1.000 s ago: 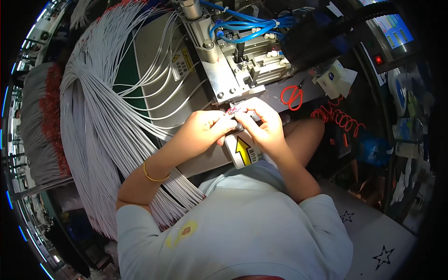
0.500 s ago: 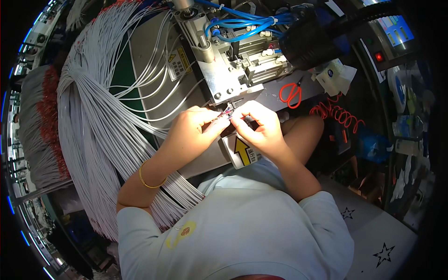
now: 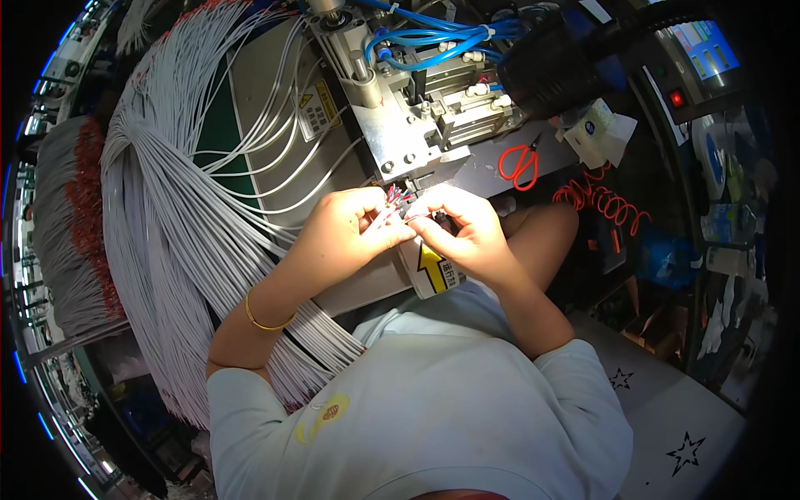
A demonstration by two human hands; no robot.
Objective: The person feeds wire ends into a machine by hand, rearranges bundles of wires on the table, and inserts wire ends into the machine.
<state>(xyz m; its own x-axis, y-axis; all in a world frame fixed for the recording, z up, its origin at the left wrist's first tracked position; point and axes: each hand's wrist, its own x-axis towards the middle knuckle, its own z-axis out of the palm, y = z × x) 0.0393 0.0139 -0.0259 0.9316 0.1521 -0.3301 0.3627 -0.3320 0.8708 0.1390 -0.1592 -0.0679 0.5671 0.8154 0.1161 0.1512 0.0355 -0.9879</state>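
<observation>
Under the bright light, my left hand (image 3: 340,229) pinches a cable end from which thin red, blue and dark wires (image 3: 395,196) fan out past the fingertips. Closed beside it, with thumb and forefinger together at those wires, is my right hand (image 3: 468,229); it appears to grip one or more of the wires, partly hidden by the fingers. Both hands meet just in front of the metal head of a bench machine (image 3: 396,137), on the near side of it. A white block with a yellow arrow (image 3: 432,268) lies below the hands.
A large bundle of grey cables (image 3: 179,217) hangs at the left, with several strands crossing to the machine. Red-handled scissors (image 3: 518,167), a coiled red hose (image 3: 596,200) and a small white box (image 3: 590,133) are to the right. A black lamp (image 3: 554,71) overhangs the machine.
Both hands have drawn slightly toward me, away from the machine head. The coloured wire tips now show more openly above my left fingers.
</observation>
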